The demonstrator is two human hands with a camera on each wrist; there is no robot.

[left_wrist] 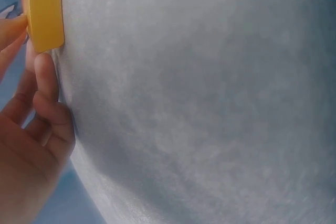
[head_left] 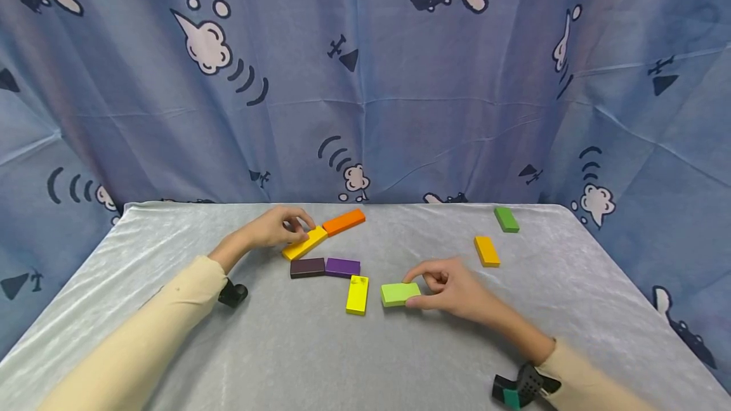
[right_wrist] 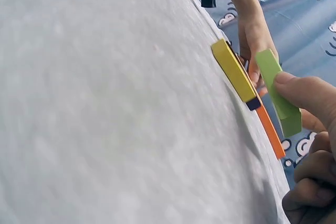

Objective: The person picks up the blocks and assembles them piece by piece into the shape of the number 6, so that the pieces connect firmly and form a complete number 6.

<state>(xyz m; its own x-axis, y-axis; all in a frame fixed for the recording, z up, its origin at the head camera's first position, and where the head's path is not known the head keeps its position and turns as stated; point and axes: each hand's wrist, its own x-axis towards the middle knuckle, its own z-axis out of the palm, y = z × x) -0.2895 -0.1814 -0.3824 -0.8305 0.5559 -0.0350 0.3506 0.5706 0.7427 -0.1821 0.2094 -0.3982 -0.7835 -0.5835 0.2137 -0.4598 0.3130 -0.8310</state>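
Observation:
My left hand (head_left: 274,228) pinches the near-left part of an amber-yellow block (head_left: 305,244), which lies on the cloth with its far end against an orange block (head_left: 344,222). Between the thumb and fingers of my right hand (head_left: 457,289) is a light green block (head_left: 396,295), held by its right end. In the right wrist view the same light green block (right_wrist: 278,95) appears raised above the cloth. Just left of it lies a bright yellow block (head_left: 357,297), near a purple block (head_left: 342,267). A dark brown block (head_left: 307,268) adjoins the purple one.
Towards the right of the cloth-covered table (head_left: 274,354) lie an orange-yellow block (head_left: 487,252) and, farther back, a green block (head_left: 506,219). Behind the table hangs a blue printed curtain (head_left: 388,125). Both wrists carry black devices.

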